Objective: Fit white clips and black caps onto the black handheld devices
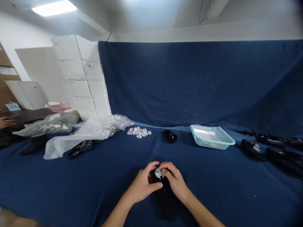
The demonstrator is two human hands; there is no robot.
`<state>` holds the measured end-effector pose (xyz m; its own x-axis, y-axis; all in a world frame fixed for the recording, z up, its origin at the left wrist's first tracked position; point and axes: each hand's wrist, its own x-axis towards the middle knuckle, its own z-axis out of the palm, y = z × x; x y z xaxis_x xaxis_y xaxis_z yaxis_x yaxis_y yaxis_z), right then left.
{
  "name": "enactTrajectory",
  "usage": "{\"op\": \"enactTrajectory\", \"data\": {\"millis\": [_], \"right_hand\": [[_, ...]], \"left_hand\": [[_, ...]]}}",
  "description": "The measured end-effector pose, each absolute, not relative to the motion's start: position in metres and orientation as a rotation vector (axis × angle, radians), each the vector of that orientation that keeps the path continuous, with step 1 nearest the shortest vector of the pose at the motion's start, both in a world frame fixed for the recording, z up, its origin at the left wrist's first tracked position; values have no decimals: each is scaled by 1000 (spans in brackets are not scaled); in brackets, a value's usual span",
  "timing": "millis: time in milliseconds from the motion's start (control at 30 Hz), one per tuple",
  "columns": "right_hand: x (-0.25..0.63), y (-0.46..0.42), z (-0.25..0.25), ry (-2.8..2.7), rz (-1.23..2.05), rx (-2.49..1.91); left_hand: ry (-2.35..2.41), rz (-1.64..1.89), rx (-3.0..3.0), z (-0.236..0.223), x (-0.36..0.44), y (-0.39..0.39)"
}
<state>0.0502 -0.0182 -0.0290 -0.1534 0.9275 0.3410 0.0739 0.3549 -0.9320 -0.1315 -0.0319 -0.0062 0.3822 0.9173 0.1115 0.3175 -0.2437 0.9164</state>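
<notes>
Low in the middle of the head view, both hands meet over a black rounded part (165, 189). A small white plastic piece (158, 173) sits at its top end. My left hand (144, 185) curves around the left side of the black part, thumb in front and fingers behind. From the right, my right hand (175, 180) bends its fingers over the black part, with fingertips touching the white piece. The lower body of the black part blends into the dark cloth and shadow, so its full shape is hard to make out.
On the blue cloth ahead lie a pile of white plastic pieces (139, 132), another black part (170, 136) and a light-blue basket (211, 144). Several black parts (253, 149) lie at right. Plastic bags (94, 126) and stacked black rings (86, 146) are at left. Another person's hand (6, 122) shows far left.
</notes>
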Motion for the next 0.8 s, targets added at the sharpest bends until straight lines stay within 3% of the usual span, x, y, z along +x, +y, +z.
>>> {"op": "enactTrajectory", "data": {"millis": [800], "right_hand": [[37,-15,-16,-1395,950,-1005]], "left_hand": [[1102,819,1872,-1,-119,-33]]}}
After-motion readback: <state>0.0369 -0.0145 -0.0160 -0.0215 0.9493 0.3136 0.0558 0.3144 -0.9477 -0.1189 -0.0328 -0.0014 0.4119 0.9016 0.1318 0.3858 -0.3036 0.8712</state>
